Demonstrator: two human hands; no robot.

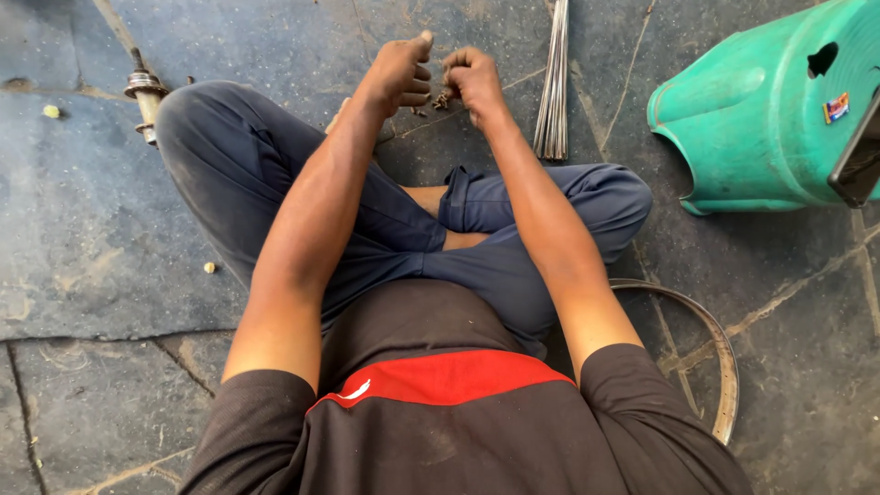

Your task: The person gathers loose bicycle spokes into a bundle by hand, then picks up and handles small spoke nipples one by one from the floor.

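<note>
I sit cross-legged on a stone floor, both arms stretched out ahead. My left hand (401,71) is curled, thumb up, with fingers closed; whether it pinches anything is hidden. My right hand (472,78) is closed around small dark metal bits, some showing between the two hands (441,99). A few more small pieces lie on the floor just below the hands (420,112). A bundle of thin metal spokes (553,87) lies just right of my right hand.
A green plastic stool (761,110) lies tipped at the right. A metal wheel rim (720,353) curves by my right hip. An axle hub (145,92) lies beyond my left knee. Small pebbles (51,111) dot the floor at left.
</note>
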